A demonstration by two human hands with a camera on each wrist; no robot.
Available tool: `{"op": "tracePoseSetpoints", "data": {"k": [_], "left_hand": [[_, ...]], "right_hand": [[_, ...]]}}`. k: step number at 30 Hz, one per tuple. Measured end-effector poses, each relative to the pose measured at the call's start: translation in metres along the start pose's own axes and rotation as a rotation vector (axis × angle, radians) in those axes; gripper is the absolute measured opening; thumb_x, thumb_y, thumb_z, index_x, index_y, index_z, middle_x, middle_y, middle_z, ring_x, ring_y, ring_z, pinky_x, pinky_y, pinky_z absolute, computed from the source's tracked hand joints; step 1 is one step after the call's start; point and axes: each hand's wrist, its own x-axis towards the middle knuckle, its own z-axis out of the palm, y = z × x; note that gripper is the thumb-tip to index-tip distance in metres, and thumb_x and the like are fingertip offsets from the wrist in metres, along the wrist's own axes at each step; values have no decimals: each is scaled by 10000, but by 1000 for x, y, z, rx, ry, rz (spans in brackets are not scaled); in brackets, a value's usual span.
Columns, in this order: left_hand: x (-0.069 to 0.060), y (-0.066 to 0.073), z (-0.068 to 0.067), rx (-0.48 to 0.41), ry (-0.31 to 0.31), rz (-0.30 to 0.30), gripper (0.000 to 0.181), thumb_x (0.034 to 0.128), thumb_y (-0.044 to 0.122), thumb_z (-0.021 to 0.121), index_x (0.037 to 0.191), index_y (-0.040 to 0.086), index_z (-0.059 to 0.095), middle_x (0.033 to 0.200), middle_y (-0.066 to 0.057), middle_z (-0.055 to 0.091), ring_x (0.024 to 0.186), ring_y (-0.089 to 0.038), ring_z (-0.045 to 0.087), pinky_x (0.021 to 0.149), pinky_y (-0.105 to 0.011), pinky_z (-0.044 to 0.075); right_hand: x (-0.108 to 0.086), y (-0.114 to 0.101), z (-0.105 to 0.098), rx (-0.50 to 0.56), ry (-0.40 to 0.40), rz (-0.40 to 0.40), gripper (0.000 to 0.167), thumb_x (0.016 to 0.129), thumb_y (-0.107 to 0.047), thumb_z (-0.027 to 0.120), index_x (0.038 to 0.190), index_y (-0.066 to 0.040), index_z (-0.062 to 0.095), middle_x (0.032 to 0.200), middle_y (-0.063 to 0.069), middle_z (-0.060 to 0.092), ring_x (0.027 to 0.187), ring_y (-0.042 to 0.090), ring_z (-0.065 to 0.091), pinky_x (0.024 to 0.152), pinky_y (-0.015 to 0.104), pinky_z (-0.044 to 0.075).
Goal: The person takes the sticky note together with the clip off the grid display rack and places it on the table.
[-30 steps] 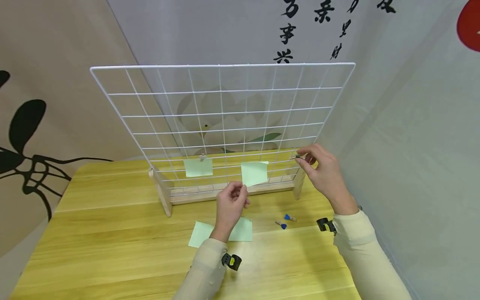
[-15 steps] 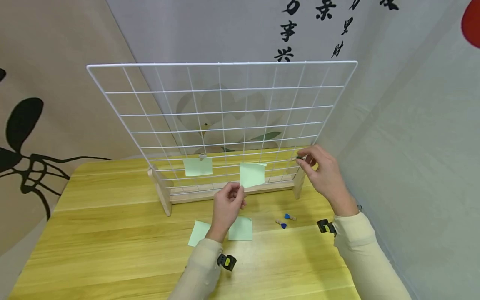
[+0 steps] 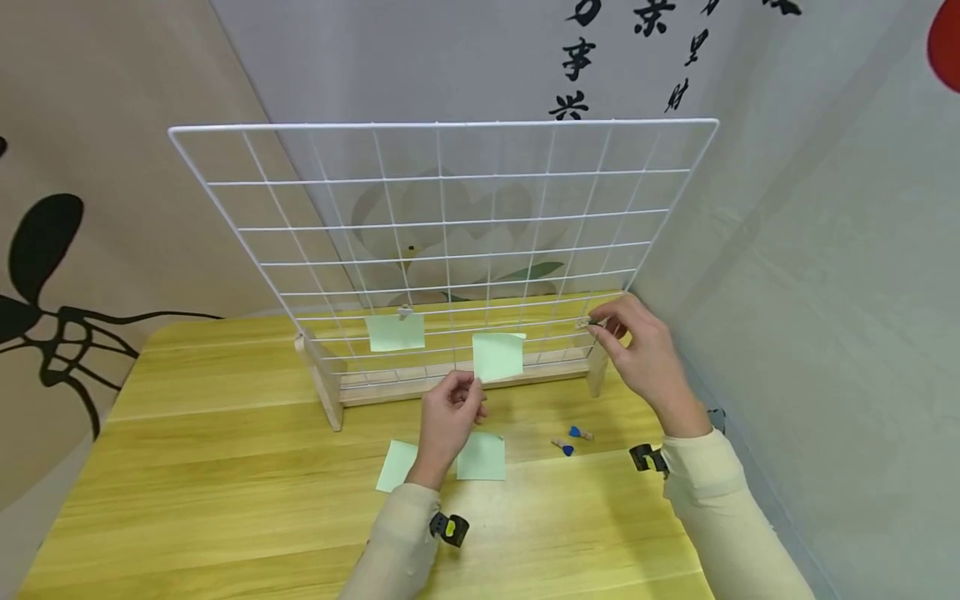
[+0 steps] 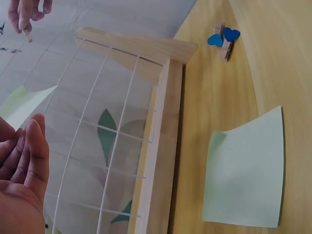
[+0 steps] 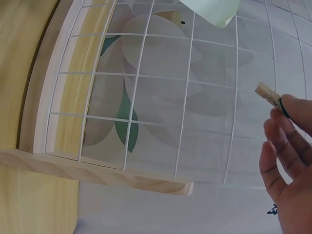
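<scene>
Pinched by its lower edge in the left hand (image 3: 448, 423), a pale green note (image 3: 498, 357) stands in front of the white wire grid (image 3: 442, 225). The right hand (image 3: 647, 360) pinches a small wooden clothespin (image 5: 269, 94) with a dark green part, near the grid's lower right side. In the right wrist view the clothespin's wooden end points away from the fingers and grips nothing. Another green note (image 3: 395, 332) hangs on the grid to the left, under a clip (image 3: 405, 312).
Two green notes (image 3: 482, 457) (image 4: 246, 170) lie on the wooden table (image 3: 225, 467), one partly behind the left forearm. Two clothespins with blue hearts (image 3: 581, 433) (image 4: 231, 34) lie right of them. Wooden feet (image 3: 321, 383) hold up the grid; a curtain wall stands behind.
The left hand and its note have moved a little left and down. The right hand, still pinching the clothespin, has shifted slightly down.
</scene>
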Motion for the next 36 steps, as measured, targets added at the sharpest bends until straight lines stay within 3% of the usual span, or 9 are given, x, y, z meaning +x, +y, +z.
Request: {"op": "tracePoseSetpoints", "data": {"k": [4,13,24,29,36], "left_hand": [[-1,-2,-1,-5,-7,5,88,959,-74,555,935,-116,629,765,-281,627,586,-430,616,491,-440,584],[-6,-5,-1,0,-1,-21,80,951,-76,566,908,-89,632,721,-101,636,574,-378,625,480,-352,581],[-12,-8,0,2,-6,-56,74,946,-82,571,905,-93,631,712,-109,629,569,-360,616,479,-365,577],[-16,-10,-2,17,-15,-83,74,954,-67,569,922,-94,630,732,-167,634,589,-399,615,488,-373,578],[-21,-14,-5,24,-19,-90,73,959,-67,564,929,-85,628,730,-111,633,597,-463,600,488,-411,574]], "right_hand": [[-3,1,2,3,-10,10,172,864,37,727,1013,-35,678,924,10,622,773,125,542,640,316,506],[-8,0,4,-7,-46,40,166,876,12,724,1015,-59,668,915,-2,600,771,125,535,650,236,477],[-18,5,13,-18,-69,45,148,877,2,727,1007,-45,673,890,16,589,745,142,539,619,371,524],[-22,6,13,-33,-89,64,143,891,-10,715,1021,-46,667,930,5,593,764,133,532,626,386,530],[-24,7,15,-51,-120,61,155,902,-27,709,1046,-55,659,933,0,583,771,143,536,649,367,531]]}}
